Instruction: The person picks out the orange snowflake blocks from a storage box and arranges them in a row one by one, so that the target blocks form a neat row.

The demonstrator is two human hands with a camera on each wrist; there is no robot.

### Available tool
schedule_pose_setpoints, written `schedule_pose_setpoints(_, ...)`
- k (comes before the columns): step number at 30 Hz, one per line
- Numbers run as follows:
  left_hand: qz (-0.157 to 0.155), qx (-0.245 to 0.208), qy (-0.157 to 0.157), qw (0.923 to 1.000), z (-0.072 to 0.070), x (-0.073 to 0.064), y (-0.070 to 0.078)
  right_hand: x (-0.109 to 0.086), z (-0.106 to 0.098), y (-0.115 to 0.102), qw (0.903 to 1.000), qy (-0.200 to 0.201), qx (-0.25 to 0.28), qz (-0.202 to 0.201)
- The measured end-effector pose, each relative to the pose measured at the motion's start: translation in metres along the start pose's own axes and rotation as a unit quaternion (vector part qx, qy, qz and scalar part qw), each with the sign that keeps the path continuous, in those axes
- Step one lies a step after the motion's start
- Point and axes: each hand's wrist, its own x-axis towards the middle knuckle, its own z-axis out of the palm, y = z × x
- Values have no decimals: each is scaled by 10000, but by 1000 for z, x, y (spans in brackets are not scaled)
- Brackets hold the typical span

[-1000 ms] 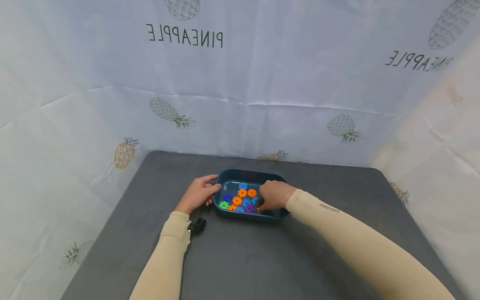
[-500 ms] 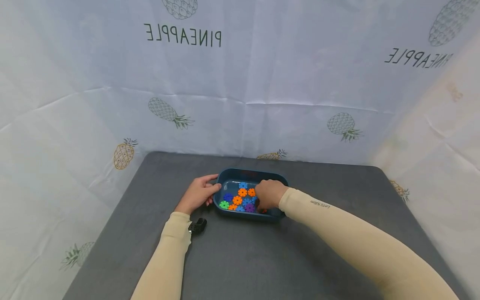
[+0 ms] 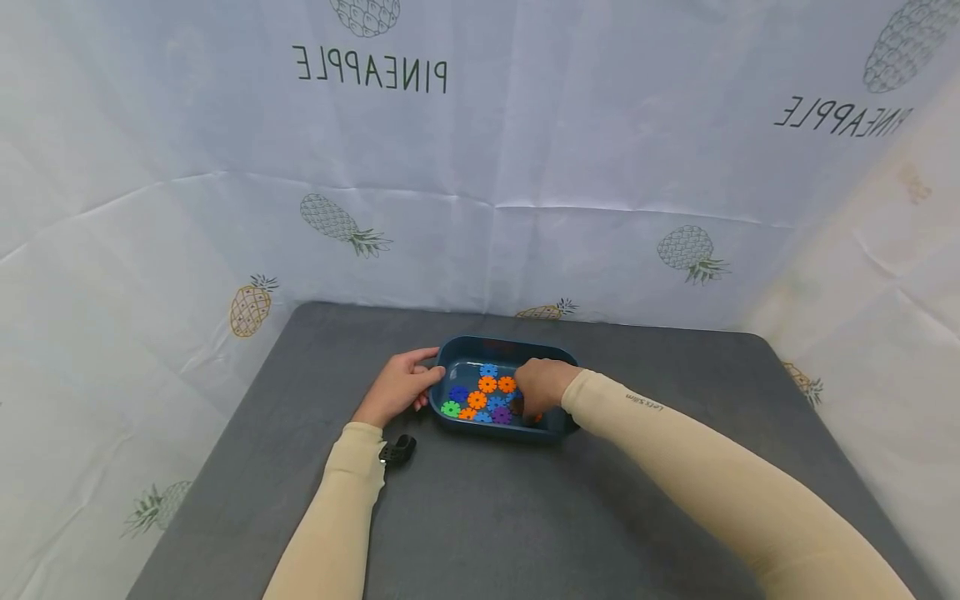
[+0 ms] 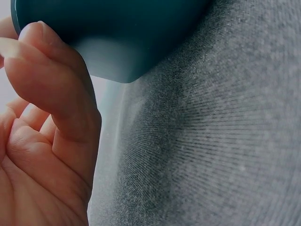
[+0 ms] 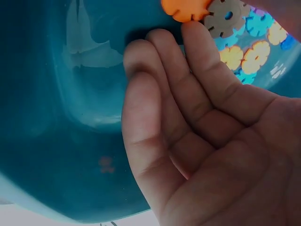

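Note:
A dark teal plastic tray (image 3: 498,432) holds several flat notched plastic discs, including an orange disc (image 3: 477,400), a green disc (image 3: 450,409) and a purple disc (image 3: 501,415). My left hand (image 3: 397,387) grips the tray's left rim, thumb on top; the left wrist view has its fingers at the tray edge. My right hand (image 3: 546,383) reaches down inside the tray's right half. In the right wrist view a brownish disc (image 5: 225,18) lies by my index fingertip, seemingly pinched, with an orange disc (image 5: 186,8) touching that fingertip. My right thumb is mostly cut off there.
The tray stands on a dark grey table (image 3: 480,517), near its back edge. A white cloth (image 3: 480,150) printed with pineapples hangs behind and at both sides. A black wrist device (image 3: 397,451) sits by my left cuff.
My right hand shifted slightly left, then a little back to the right, inside the tray. An orange disc beside its fingers moved rightward. My left hand stays on the rim.

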Motion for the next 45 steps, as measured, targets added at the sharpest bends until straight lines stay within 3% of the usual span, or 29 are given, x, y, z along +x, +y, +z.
schedule_pose_setpoints(18,71,100,42,9999,1,-1,5,-3,-16,11,9998,-107,95,-157)
schedule_pose_setpoints(29,17,2,69,10000,1,-3,-2,-22,-40,26,9970,248,539,-507)
schedule_pose_setpoints(37,-19,-41,91,9999,4,-3,-3,-27,-46,37,9865,672,1352,-641)
schedule_pose_setpoints(45,35,-29,40,10000,3,1,-2,-41,-40,47,9664,1274,2040,-905)
